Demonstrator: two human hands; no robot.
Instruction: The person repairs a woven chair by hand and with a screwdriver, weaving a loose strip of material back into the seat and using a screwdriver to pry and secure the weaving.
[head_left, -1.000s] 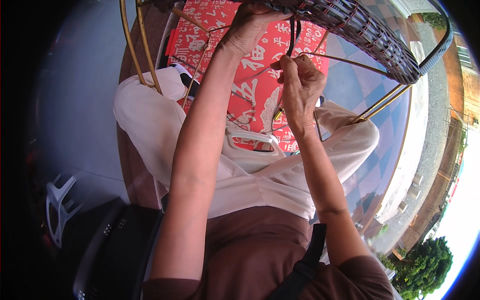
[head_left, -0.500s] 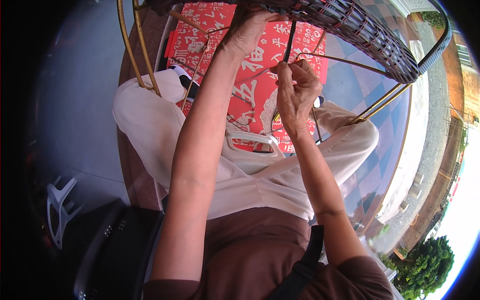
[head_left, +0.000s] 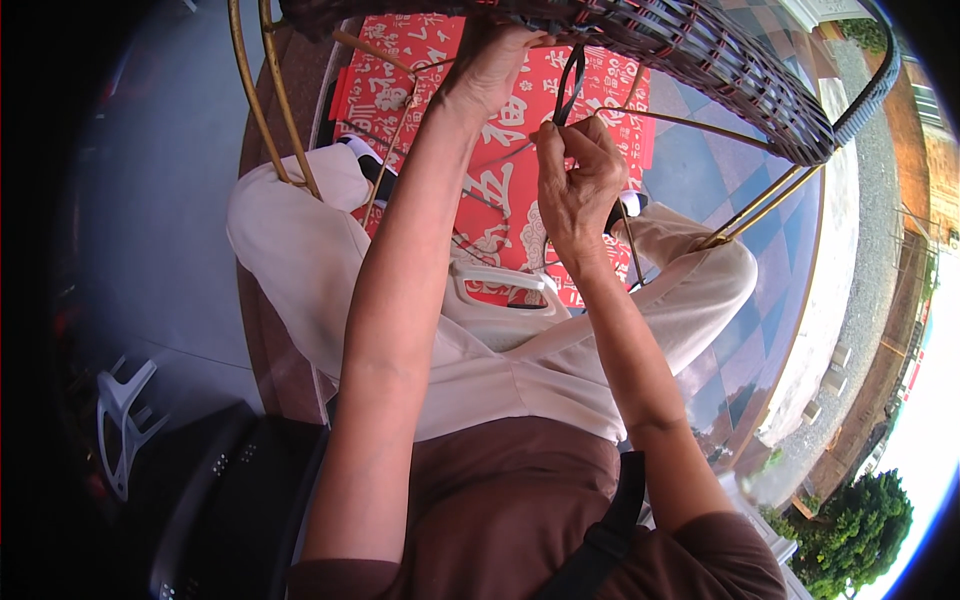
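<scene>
A dark brown woven wicker piece point(head_left: 690, 62) on a gold metal frame point(head_left: 280, 90) spans the top of the view above my knees. My left hand point(head_left: 492, 78) grips its lower edge, thumb along the weave; the other fingertips are hidden behind it. Lower and to the right, my right hand point(head_left: 583, 185) is closed in a pinch on a thin black weaving strip point(head_left: 570, 88). The strip hangs from the underside of the weave and forms a narrow loop above my fingers. A grey-blue wrapped rim point(head_left: 868, 105) curves at the wicker's right end.
A red mat with pale printed characters point(head_left: 490, 185) lies under the frame. Between my legs shows a white plastic stool edge point(head_left: 510, 285). A white plastic chair part point(head_left: 125, 425) and a black perforated object point(head_left: 240, 490) are at lower left. Blue tiles point(head_left: 715, 300) extend right.
My right hand has shifted slightly left. The black strip, straight and single before, now bends into a loop above the pinch. My left hand stays at the wicker edge.
</scene>
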